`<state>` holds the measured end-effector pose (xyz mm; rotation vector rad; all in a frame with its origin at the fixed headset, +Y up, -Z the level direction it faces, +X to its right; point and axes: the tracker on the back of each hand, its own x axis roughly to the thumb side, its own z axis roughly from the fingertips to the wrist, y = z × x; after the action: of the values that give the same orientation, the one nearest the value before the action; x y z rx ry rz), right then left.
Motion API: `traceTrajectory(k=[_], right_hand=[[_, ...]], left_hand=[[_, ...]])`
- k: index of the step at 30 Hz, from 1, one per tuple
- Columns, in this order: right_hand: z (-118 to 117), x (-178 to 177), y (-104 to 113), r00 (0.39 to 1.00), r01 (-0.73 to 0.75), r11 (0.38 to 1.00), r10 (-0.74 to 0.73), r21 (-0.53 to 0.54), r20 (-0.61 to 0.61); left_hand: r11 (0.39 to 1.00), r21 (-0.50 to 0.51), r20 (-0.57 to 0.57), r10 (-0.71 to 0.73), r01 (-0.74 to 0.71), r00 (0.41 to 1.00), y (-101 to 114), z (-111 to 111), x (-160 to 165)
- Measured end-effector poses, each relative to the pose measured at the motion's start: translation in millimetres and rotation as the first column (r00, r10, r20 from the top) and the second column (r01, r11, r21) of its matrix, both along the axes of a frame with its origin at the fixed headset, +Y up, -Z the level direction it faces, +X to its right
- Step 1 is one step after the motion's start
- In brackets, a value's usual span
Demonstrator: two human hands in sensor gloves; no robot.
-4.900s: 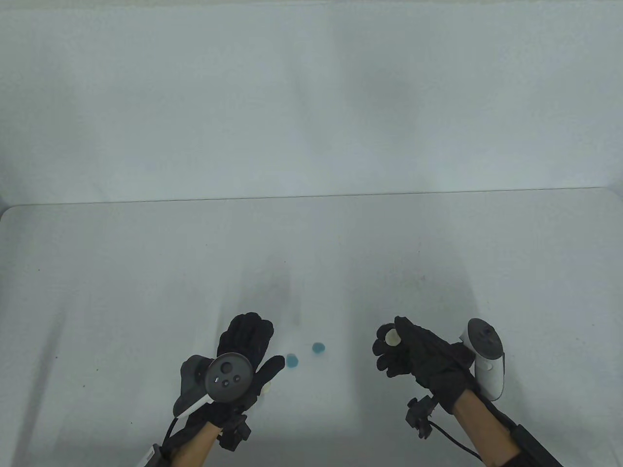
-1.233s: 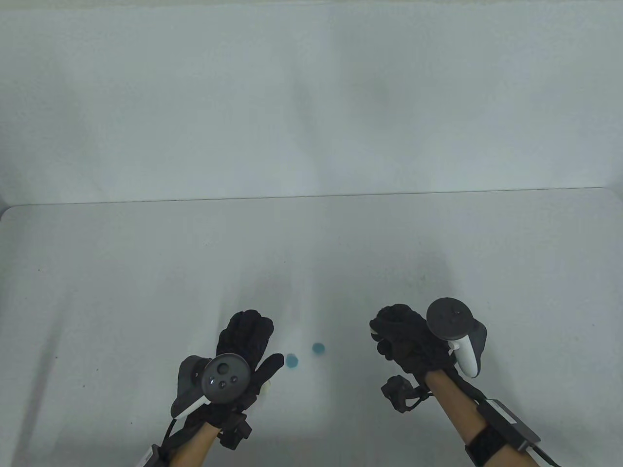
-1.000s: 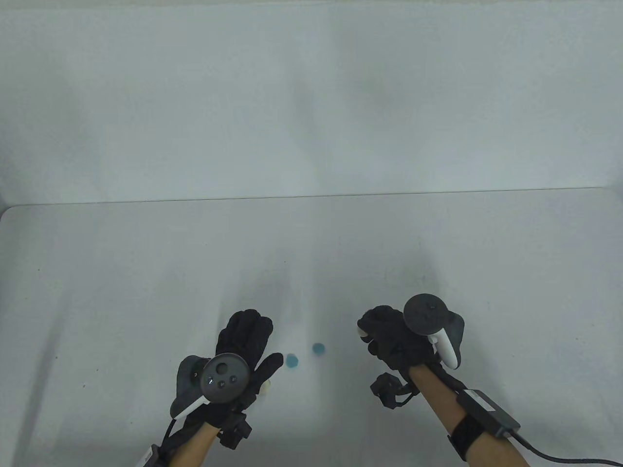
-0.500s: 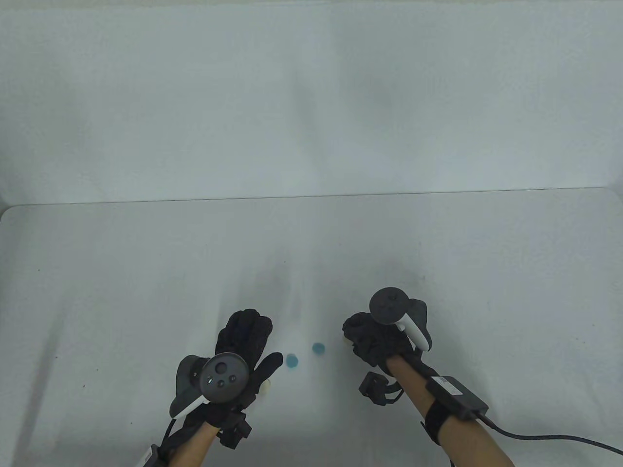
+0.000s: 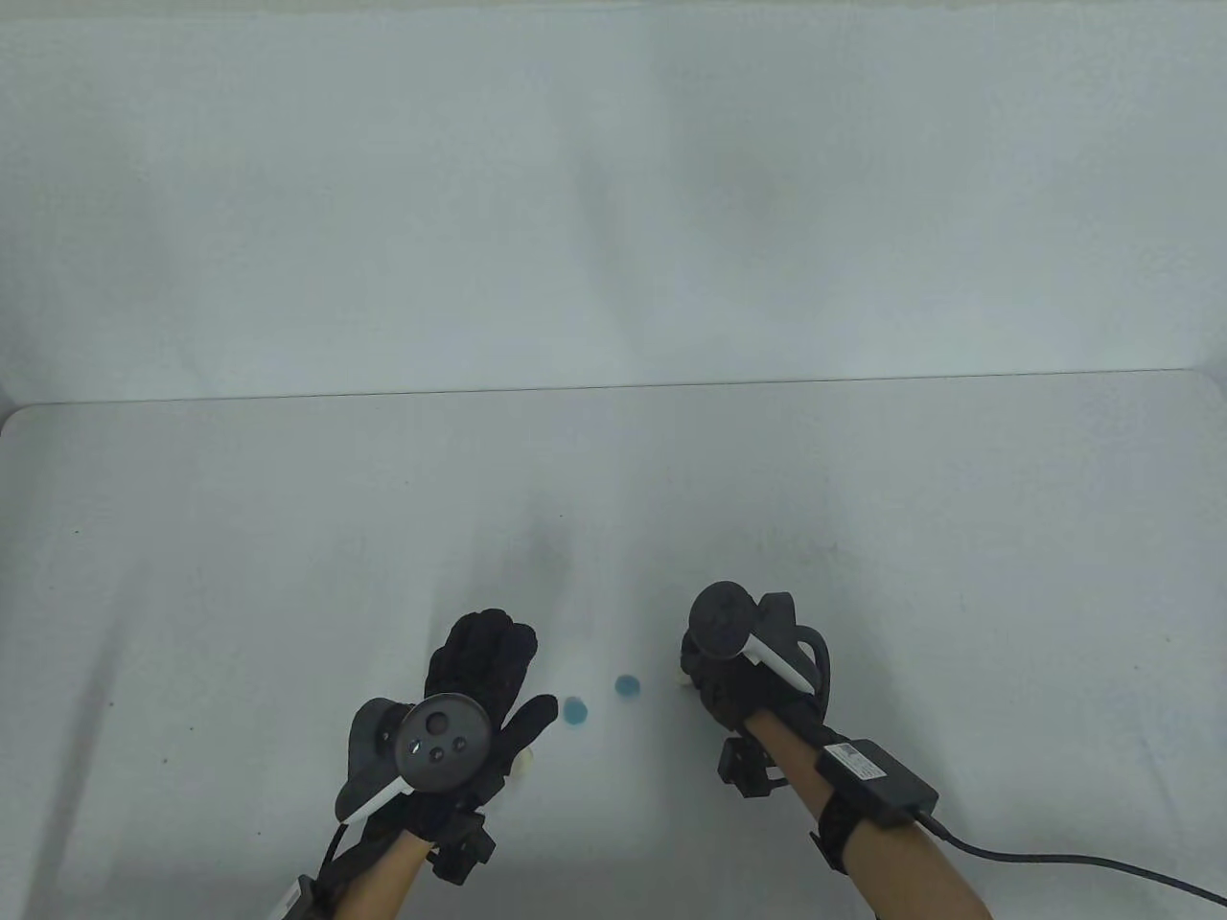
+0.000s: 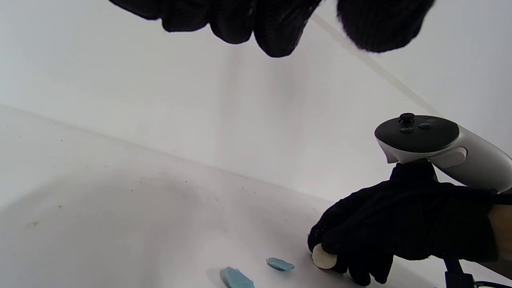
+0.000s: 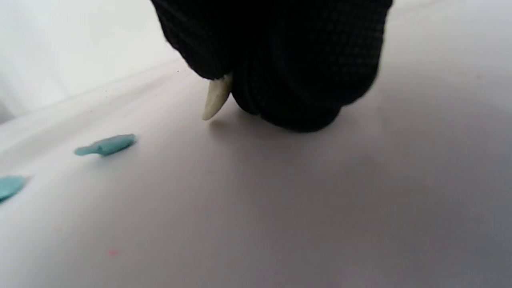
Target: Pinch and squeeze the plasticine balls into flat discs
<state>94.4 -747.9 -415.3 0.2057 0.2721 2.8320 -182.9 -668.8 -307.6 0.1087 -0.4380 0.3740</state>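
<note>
Table view set high, angled down over table [image 5: 288, 537]. Wrist cams held low, near surface. Blue discs [image 5: 575, 710] [image 6: 280, 264] [image 7: 106, 145] seen in all three.

A cream disc [image 6: 323, 256] is pinched low over the white bench [image 6: 120, 224] by the gloved right hand [image 6: 400, 224], beside two blue discs [image 6: 280, 264].

- both hands, left hand [image 5: 484, 685] and right hand [image 5: 743, 685], wear black knit gloves, weave pretty visible up close
- left tracker [image 5: 444, 741]: dark grey disc with small buttons, white handle behind the fingers
- right tracker [image 6: 440, 148]: same look, tiny thumbstick too
- bare forearms; black box [image 5: 874, 771] with cable on right wrist strap
</note>
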Motion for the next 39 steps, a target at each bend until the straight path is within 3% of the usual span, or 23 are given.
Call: traceTrajectory(k=[10, 20, 25, 30, 35, 39], right_hand=[[4.8, -9.8, -3.8, 0.974, -0.218, 0.972, 0.223, 0.093, -0.045], [4.8, -7.1, -1.2, 0.97, -0.231, 0.97, 0.235, 0.079, -0.056], [11.3, 4.3, 22.0, 0.987, -0.136, 0.987, 0.142, 0.089, -0.071], [42.7, 19.8, 68.2, 0.983, 0.089, 0.989, -0.068, 0.121, -0.17], [80.1, 36.4, 101.0, 0.954, 0.21, 0.954, -0.151, 0.215, -0.259], [101.4, 50.4, 105.8, 0.941, 0.239, 0.941, -0.164, 0.241, -0.296]], left_hand=[[1.0, 0.008, 0.001, 0.007, -0.007, 1.0, 0.6, -0.2, 0.0], [1.0, 0.011, 0.002, 0.009, -0.009, 1.0, 1.0, 0.3, -0.3], [1.0, 0.014, 0.01, 0.028, -0.028, 1.0, 2.3, 1.2, -0.9], [0.996, 0.004, 0.056, 0.083, -0.084, 0.995, 6.9, 6.6, 2.2], [0.996, -0.002, 0.089, 0.089, -0.089, 0.992, 8.9, 9.4, 3.3], [0.998, 0.028, 0.105, 0.057, -0.061, 0.993, 13.0, 15.3, 9.9]])
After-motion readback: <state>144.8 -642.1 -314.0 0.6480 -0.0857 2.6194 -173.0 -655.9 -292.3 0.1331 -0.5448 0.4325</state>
